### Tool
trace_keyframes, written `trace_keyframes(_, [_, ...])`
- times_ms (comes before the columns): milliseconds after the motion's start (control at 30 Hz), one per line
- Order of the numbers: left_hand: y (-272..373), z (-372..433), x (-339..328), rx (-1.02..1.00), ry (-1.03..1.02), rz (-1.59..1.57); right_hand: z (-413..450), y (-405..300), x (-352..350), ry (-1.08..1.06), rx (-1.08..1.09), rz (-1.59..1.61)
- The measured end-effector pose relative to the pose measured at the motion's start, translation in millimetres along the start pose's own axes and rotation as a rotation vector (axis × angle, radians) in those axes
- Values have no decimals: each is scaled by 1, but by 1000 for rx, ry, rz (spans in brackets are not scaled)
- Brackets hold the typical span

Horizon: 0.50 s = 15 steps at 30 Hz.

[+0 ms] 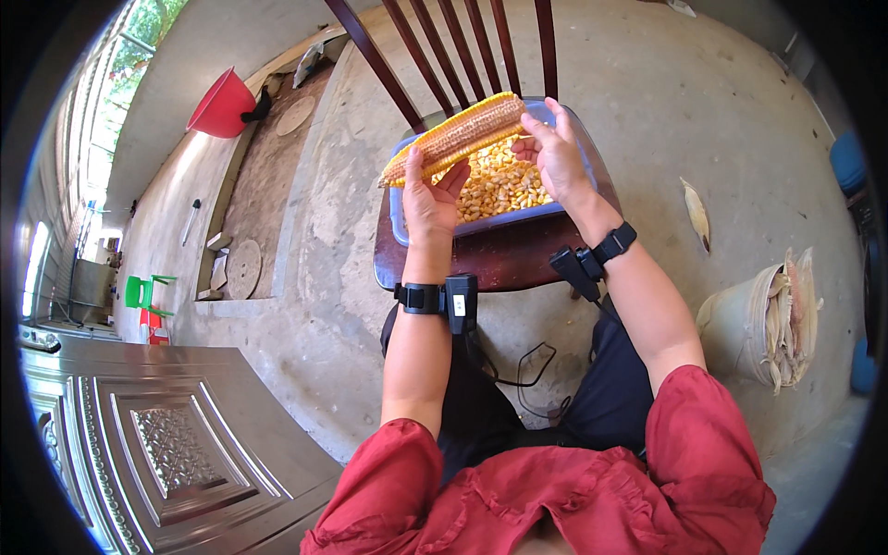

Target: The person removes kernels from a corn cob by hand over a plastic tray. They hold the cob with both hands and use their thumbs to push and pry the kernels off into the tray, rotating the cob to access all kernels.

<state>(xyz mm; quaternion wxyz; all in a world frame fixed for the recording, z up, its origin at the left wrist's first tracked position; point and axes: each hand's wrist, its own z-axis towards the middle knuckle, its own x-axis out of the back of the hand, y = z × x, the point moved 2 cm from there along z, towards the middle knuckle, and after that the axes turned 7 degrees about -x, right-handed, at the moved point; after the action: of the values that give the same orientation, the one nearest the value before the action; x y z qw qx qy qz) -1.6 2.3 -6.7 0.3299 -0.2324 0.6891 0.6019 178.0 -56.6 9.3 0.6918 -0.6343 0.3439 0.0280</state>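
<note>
My left hand (430, 201) holds an ear of corn (461, 135) near its narrow lower-left end, thumb on the near side. A broad strip of bare cob faces me, with yellow kernels along both edges. At the ear's upper-right end is my right hand (558, 156), fingertips at the cob and thumb standing apart. Whether it bears any of the ear's weight is unclear. Beneath both hands, loose corn kernels (503, 184) lie in a blue plastic tub (479, 225). The tub rests on the seat of a dark wooden chair (513, 260).
A husk-covered ear (696, 214) lies on the concrete floor to the right, near a whitish container stuffed with husks (756, 326). Black cables (534, 381) hang between my legs. At left are a metal panelled door (180, 444), a red basin (222, 104) and a green plastic chair (141, 292).
</note>
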Motion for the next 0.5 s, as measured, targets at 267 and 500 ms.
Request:
trace_keyframes(267, [9, -4, 2, 0, -49, 101, 3, -9, 12, -141, -55, -142])
trace_keyframes(500, [12, -6, 0, -28, -145, 79, -3, -13, 12, -117, 11, -205])
